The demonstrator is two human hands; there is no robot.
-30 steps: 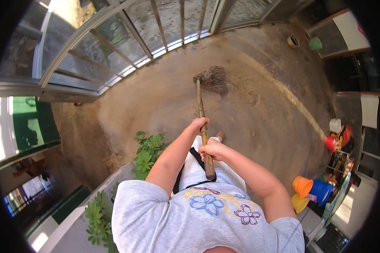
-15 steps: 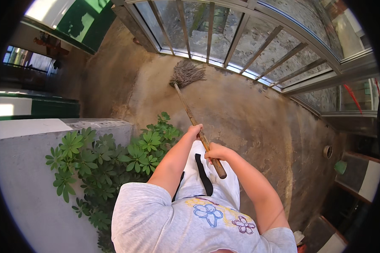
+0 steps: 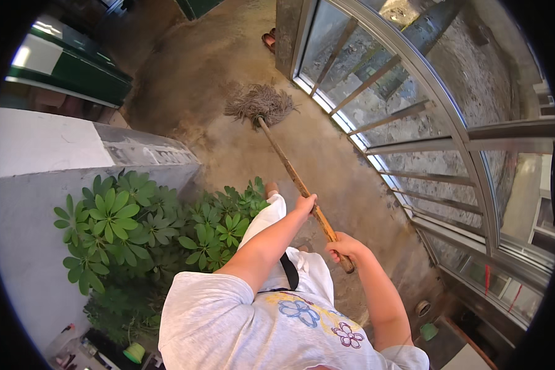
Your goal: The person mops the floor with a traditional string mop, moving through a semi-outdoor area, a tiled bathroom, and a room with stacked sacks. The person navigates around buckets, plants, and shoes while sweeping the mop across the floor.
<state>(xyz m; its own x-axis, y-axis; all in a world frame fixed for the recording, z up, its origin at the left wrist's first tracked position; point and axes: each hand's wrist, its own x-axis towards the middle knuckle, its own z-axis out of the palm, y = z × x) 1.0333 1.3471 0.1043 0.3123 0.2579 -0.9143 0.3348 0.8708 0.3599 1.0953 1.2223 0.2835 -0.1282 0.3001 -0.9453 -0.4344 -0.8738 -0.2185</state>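
A string mop (image 3: pixel 263 105) with a grey-brown head lies spread on the concrete floor ahead of me. Its wooden handle (image 3: pixel 288 165) slants back toward my body, down to the right. My left hand (image 3: pixel 306 204) is wrapped round the middle of the handle. Close to the butt end, my right hand (image 3: pixel 346 246) grips it with curled fingers. Both arms reach forward, the left straighter than the right. Under the left arm my foot (image 3: pixel 271 188) shows beside the leafy plant.
A bushy green plant (image 3: pixel 120 216) stands at left against a low grey wall (image 3: pixel 147 151). Barred glass panels (image 3: pixel 382 98) line the right side. Red-brown shoes (image 3: pixel 269 40) sit near the far frame. A green pot (image 3: pixel 428 332) is at lower right.
My view and body have turned left, toward the far doorway. The mop head has gone from beside the glass panels to farther left of them. Both hands keep hold of the handle.
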